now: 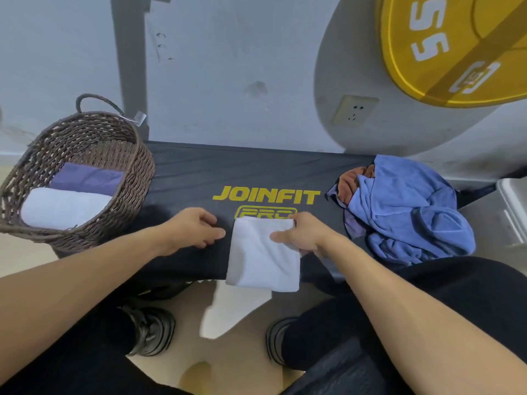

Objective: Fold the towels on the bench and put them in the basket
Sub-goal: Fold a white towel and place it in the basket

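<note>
A folded white towel [262, 260] lies on the black bench [185, 178], its near end hanging over the front edge. My right hand [302, 235] grips the towel's right edge, thumb on top. My left hand [196, 226] hovers just left of the towel with loosely curled fingers, holding nothing. A brown wicker basket [134, 172] stands at the bench's left end with a folded white towel [62, 206] and a folded purple towel [85, 178] inside. A heap of blue towels [407, 209], with a brown one [349, 183] under it, lies at the right end.
A yellow weight plate [445, 49] hangs at the upper right by the wall, above a wall socket [353, 111]. A grey metal box [513, 206] sits right of the bench. My knees and shoes [151, 329] are below the bench's front edge.
</note>
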Demonstrator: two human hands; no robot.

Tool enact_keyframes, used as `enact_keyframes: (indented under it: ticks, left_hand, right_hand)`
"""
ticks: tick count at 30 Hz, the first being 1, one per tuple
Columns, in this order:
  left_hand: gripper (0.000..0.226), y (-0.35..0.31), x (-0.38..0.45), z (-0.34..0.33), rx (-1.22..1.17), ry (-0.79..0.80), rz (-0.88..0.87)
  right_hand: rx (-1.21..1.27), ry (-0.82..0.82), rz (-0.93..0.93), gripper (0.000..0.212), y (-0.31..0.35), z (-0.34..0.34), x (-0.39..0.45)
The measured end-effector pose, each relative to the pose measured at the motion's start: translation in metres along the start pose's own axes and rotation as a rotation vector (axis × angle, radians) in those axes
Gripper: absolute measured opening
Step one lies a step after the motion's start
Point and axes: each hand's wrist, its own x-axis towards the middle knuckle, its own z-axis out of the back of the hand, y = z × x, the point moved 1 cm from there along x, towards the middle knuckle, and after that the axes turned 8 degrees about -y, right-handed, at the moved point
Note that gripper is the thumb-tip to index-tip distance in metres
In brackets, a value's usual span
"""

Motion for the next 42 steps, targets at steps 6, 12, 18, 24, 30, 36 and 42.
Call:
enact_keyframes:
  ticks: [6, 12, 18, 24, 30, 36, 42]
  left_hand:
    - [0.052, 0.007, 0.005, -0.027, 0.208, -0.025, -0.047]
    - [0.051, 0.009, -0.007, -0.047, 0.344, -0.251, -0.348]
    - [0.041, 0.01, -0.024, -0.062, 0.486, -0.031, -0.925]
    - [0.051, 0.019, -0.017, -0.057, 0.587, 0.073, -0.888]
    - [0.027, 0.017, -0.015, -0.057, 0.524, -0.01, -0.896]
    - [0.01, -0.009, 0.002, -0.038, 0.428, 0.057, -0.644]
    - [0.03, -0.012, 0.009, -0.037, 0.298, 0.105, -0.352]
  right_hand:
    - [-0.127, -0.115, 0.062, 0.032, -0.007, -0.005, 0.013]
    - [-0.23, -0.416, 0.066, 0.04, -0.013, 0.002, 0.017]
    - [-0.227, -0.309, 0.474, 0.017, 0.008, 0.006, 0.0]
    - [-0.413, 0.061, 0.375, 0.042, -0.009, -0.011, -0.002]
    - [-0.428, 0.187, 0.34, 0.078, -0.014, -0.007, -0.006]
    - [-0.404, 0.135, 0.308, 0.079, -0.019, 0.004, -0.01]
    - [0.137, 0.065, 0.069, 0.039, -0.031, 0.011, 0.001]
